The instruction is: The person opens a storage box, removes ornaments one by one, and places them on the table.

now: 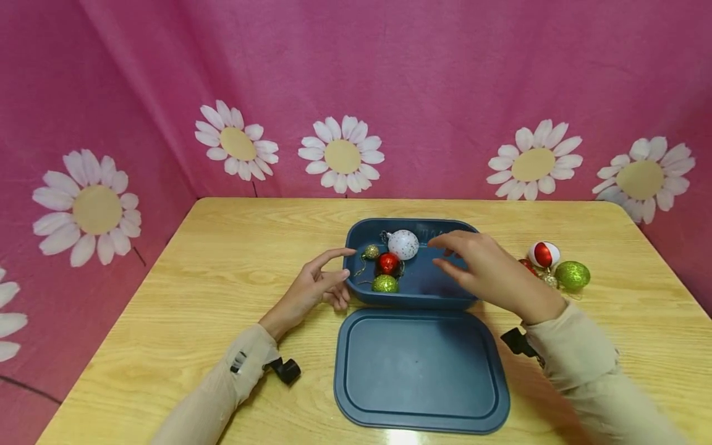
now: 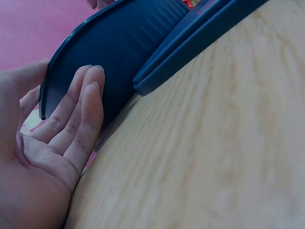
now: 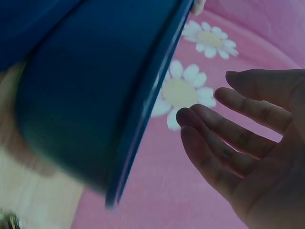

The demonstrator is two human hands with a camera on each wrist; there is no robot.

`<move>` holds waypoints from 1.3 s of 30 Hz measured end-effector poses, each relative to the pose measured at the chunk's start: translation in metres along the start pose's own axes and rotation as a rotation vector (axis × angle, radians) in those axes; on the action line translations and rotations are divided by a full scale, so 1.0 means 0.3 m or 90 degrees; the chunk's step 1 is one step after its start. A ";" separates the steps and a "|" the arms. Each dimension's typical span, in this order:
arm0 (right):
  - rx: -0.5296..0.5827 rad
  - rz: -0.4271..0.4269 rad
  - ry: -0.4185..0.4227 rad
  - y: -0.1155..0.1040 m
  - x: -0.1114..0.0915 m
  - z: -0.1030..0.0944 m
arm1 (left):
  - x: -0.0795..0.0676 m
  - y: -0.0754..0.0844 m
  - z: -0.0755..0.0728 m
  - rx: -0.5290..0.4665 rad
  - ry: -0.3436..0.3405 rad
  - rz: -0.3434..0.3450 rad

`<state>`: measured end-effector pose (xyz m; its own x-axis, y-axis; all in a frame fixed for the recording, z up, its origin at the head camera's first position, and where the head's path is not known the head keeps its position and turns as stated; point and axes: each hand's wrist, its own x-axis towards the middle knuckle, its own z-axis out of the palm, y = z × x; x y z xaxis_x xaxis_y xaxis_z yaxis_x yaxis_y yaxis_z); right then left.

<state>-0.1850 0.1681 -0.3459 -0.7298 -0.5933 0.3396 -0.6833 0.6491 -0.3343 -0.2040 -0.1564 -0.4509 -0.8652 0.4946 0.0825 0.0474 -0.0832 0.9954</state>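
A dark blue container holds a white speckled ball ornament, a small gold one, a red one and a green glitter one. At its left end is my left hand, thumb and index finger at the rim and the other fingers along the outer wall. Over the container's right part hovers my right hand, its fingers apart and nothing between them. The right wrist view shows that hand beside the container's rim, not touching it.
A flat dark blue lid lies on the wooden table in front of the container. Right of the container sit a red-and-white ball, a green glitter ball, a small gold ball and a partly hidden red one. A pink flowered curtain stands behind.
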 end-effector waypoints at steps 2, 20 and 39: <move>0.011 -0.004 -0.012 -0.014 0.015 0.021 | -0.005 0.000 0.000 0.001 0.003 -0.003; 0.242 0.036 -0.133 -0.017 0.090 0.208 | -0.006 0.012 0.006 0.006 0.003 -0.014; 0.310 0.128 -0.190 0.007 0.089 0.228 | -0.005 0.019 0.012 -0.002 0.009 -0.023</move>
<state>-0.2075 0.1211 -0.3978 -0.7723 -0.6352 -0.0088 -0.4120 0.5115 -0.7541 -0.2007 -0.1546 -0.4453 -0.8736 0.4845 0.0464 0.0150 -0.0684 0.9975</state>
